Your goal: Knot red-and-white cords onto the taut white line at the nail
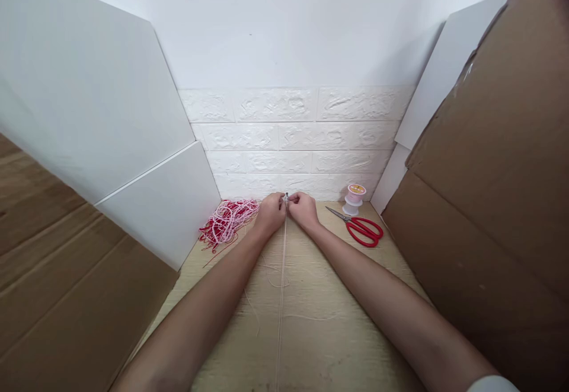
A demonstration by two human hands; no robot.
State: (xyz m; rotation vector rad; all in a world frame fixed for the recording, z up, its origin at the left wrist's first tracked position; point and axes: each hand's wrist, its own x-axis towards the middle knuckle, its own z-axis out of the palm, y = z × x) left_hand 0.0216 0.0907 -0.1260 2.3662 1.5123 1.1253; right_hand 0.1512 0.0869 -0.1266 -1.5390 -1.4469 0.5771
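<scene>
Pale thin cord [283,273] runs in close strands from the bottom of the view up to a small dark-tipped fitting [287,194] near the wall. My left hand [271,213] is closed at the cord's far end, fingertips pinched just left of the fitting. From the other side, my right hand [303,209] pinches the cord with thumb and forefinger. The fingertips nearly meet, and the exact crossing of the strands between them is too small to make out. Loose cord ends lie curved on the tabletop beneath my forearms.
A tangled heap of red and pink-white braided cords [229,220] lies left of my hands. To the right are red-handled scissors [364,232], blades toward the wall, and stacked thread spools [355,198]. Cardboard [484,178] and white panels [173,202] flank the wooden tabletop [329,344].
</scene>
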